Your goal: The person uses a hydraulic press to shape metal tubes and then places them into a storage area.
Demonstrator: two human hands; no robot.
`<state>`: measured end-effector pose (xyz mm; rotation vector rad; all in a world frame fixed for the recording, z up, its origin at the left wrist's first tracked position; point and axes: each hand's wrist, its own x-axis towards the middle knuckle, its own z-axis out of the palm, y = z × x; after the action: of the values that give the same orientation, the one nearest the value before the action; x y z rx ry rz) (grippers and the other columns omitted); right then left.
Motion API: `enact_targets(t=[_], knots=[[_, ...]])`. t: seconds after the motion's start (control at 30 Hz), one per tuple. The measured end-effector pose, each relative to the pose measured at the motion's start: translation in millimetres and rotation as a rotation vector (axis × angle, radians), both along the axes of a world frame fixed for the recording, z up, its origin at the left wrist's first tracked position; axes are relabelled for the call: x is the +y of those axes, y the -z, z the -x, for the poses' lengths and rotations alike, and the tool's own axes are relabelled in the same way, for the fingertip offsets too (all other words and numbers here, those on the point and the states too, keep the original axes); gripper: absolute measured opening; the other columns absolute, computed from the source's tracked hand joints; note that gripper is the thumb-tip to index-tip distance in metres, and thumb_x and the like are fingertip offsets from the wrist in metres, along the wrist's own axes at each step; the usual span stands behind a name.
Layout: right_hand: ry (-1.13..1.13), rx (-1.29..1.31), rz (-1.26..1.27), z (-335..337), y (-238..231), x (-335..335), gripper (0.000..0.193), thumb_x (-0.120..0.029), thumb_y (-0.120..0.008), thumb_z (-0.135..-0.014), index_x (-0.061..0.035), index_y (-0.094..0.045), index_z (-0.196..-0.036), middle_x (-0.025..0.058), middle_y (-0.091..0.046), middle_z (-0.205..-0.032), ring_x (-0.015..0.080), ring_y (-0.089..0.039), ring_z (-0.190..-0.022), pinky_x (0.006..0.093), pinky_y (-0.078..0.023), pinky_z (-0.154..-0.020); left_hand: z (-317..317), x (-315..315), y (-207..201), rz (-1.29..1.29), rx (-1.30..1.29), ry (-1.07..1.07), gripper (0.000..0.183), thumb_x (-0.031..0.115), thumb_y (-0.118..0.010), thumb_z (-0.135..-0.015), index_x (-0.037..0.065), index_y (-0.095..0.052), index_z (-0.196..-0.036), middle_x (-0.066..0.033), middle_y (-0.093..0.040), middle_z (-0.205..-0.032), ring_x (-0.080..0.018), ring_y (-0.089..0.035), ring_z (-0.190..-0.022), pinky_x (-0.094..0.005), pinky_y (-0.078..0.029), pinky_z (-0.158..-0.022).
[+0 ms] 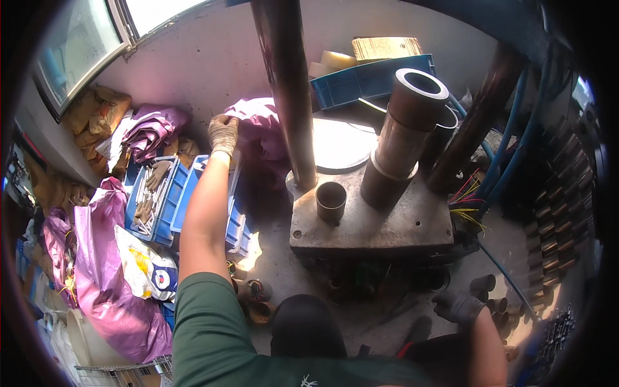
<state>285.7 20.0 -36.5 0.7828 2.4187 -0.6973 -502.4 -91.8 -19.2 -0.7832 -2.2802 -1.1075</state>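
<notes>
Knitted cloth, pale and grubby, covers the left hand [224, 134], whose fingers are curled inward at the edge of a crinkled pink sack [256, 121]; whether they grip it, I cannot tell. The right hand [459, 306], in a dark grey glove, is loosely bent, and whether it holds anything I cannot tell; near it is a short, dark metal cylinder [482, 284], with more round pieces close by. Under the left forearm sits a blue plastic crate [182, 216], and left of that another blue crate [169, 206] holds slender silvery rods [153, 216] and a crumpled brown glove [157, 175]. Between the hands stands a thick metal block [387, 234], its top scuffed and stained. It carries a short, open-mouthed tube [331, 205], a tall stepped cylinder [401, 142] with a bright ring-shaped rim, and a smooth round column [285, 84]. Beyond, a shallow blue tray [367, 82] sits by the pale wall [200, 71]
</notes>
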Motion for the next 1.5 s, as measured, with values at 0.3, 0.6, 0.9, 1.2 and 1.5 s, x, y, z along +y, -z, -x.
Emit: enact_targets(t=[0.3, 0.6, 0.9, 1.2, 1.5], knots=[[-0.169, 0.093, -0.155, -11, -4, -33, 0.050, -0.036, -0.066, -0.088, -0.0066, -0.067, -0.128, 0.0225, -0.072, -0.113, 0.0406, -0.067, -0.109, 0.0481, -0.053, -0.097, -7, -146, -116, -0.348, 0.057, 0.057, 0.027, 0.019, -0.069, -0.088, 0.001, -0.073, -0.107, -0.0107, -0.073, -0.098, -0.0218, -0.067, -0.091, -0.0360, -0.053, -0.085], [-0.101, 0.480, -0.062, -4, -51, -100, 0.038, -0.034, -0.062, -0.091, -0.0139, -0.072, -0.122, 0.0178, -0.073, -0.114, 0.0389, -0.068, -0.109, 0.0468, -0.053, -0.096, -271, -215, -168, -0.301, -0.246, 0.700, 0.028, 0.017, -0.059, -0.096, -0.002, -0.066, -0.116, -0.0149, -0.065, -0.117, -0.0281, -0.063, -0.105, -0.0380, -0.051, -0.096], [-0.134, 1.538, 0.034, 74, -91, -216, 0.021, -0.015, -0.068, -0.083, -0.0070, -0.072, -0.101, 0.0221, -0.045, -0.154, 0.0391, -0.066, -0.113, 0.0440, -0.053, -0.096, -606, -208, -165, -0.066, -0.008, 1.172, 0.029, 0.020, -0.059, -0.098, 0.000, -0.066, -0.117, -0.0152, -0.066, -0.117, -0.0296, -0.064, -0.106, -0.0400, -0.052, -0.096], [-0.023, 1.680, -0.137, 67, -94, -223, 0.026, -0.016, -0.064, -0.088, -0.0072, -0.066, -0.112, 0.0187, -0.049, -0.149, 0.0341, -0.063, -0.117, 0.0424, -0.051, -0.098, -734, -192, -155, -0.202, 0.345, 1.408, 0.030, 0.023, -0.059, -0.099, 0.003, -0.066, -0.119, -0.0155, -0.066, -0.117, -0.0311, -0.064, -0.106, -0.0421, -0.053, -0.095], [0.132, 1.627, -0.659, -12, -110, -204, 0.032, -0.018, -0.060, -0.092, -0.0074, -0.060, -0.123, 0.0152, -0.053, -0.144, 0.0292, -0.060, -0.121, 0.0408, -0.049, -0.101, -777, -190, -130, -0.294, 0.467, 1.521, 0.030, 0.027, -0.059, -0.101, 0.005, -0.066, -0.121, -0.0158, -0.066, -0.116, -0.0326, -0.065, -0.107, -0.0441, -0.055, -0.095]])
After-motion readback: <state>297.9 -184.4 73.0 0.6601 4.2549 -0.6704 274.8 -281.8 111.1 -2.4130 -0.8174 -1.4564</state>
